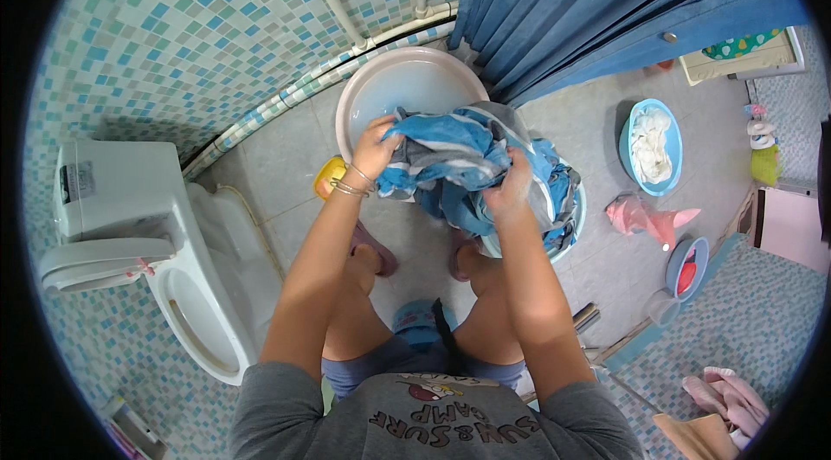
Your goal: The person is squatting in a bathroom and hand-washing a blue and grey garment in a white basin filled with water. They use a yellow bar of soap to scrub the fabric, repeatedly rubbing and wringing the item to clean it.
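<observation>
The left hand (377, 150) and right hand (511, 185) grip a striped blue-grey cloth (450, 147) over the near rim of a pink basin (343, 109), near the far edge of the floor (293, 148).

You're wearing a grey T-shirt (346, 425) with short, loose sleeves (279, 395), its chest carrying a print (433, 412) of dark brown lettering under a small cartoon figure on a pale patch (all of it upside down from where you look). Below it come muted blue-violet shorts (368, 365). Thin metallic bangles (350, 189) circle the wrist of your left hand (376, 148), and your slippers (381, 258) are a dull mauve-pink.
</observation>
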Action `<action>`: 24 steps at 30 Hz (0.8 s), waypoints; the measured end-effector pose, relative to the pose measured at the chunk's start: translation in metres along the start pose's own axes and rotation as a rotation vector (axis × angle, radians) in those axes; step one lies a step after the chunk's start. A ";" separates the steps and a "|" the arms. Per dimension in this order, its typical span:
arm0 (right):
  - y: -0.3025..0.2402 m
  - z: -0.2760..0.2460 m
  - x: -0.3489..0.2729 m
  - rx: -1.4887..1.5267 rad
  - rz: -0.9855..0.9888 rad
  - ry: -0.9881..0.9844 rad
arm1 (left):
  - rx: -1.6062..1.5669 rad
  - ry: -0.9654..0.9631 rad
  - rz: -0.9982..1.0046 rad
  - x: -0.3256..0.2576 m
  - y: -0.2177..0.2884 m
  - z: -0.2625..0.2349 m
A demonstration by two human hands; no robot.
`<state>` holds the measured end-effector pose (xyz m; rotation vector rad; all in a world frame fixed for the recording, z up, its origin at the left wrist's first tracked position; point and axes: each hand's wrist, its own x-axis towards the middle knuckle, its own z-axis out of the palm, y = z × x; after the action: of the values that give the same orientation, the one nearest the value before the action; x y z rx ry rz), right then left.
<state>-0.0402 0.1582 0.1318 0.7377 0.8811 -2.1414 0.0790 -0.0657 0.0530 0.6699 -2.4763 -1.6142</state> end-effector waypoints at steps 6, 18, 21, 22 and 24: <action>0.023 0.020 0.002 -0.069 0.224 -0.049 | -0.065 0.005 0.443 -0.036 0.133 0.044; 0.059 -0.043 0.050 -0.035 0.056 -0.510 | 0.117 0.305 0.392 -0.044 0.158 0.091; 0.066 -0.002 0.017 -0.351 -0.075 -0.205 | 0.078 0.370 0.276 -0.018 0.125 0.074; 0.063 0.011 0.008 -0.394 -0.091 -0.121 | -0.124 0.335 -0.048 -0.012 0.134 0.056; 0.056 0.037 -0.011 -0.311 -0.021 -0.011 | -0.173 0.458 0.004 -0.013 0.131 0.062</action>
<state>0.0005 0.1048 0.1416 0.5585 1.1862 -1.9613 0.0312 0.0363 0.1453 0.8893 -1.9891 -1.4520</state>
